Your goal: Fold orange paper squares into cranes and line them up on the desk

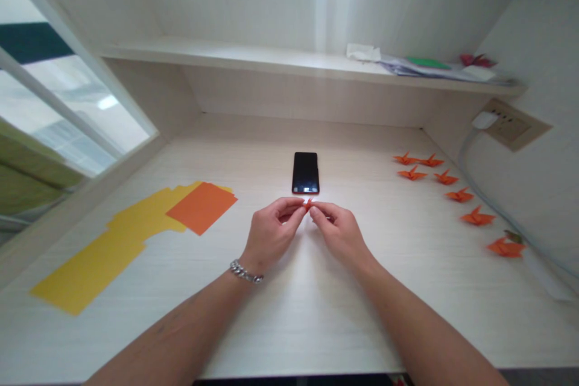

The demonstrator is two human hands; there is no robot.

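Note:
Between my fingertips is a small orange paper crane (309,204), mostly covered by the fingers. My left hand (275,230), with a chain bracelet (245,272) on the wrist, pinches its left side. From the other side my right hand (340,231) pinches it with thumb and forefinger. Just beyond the fingertips lies a black phone (306,172), flat on the desk. Several finished orange paper cranes (459,195) stand in a loose curve at the right. To the left, orange paper squares (201,207) rest on fanned yellow sheets (97,268).
A pale wooden desk (289,325) spans the view. Above its back runs a shelf (253,66) bearing papers (434,69). On the right wall a socket (513,125) has a white charger (485,120) plugged in, its cable (488,196) trailing behind the cranes.

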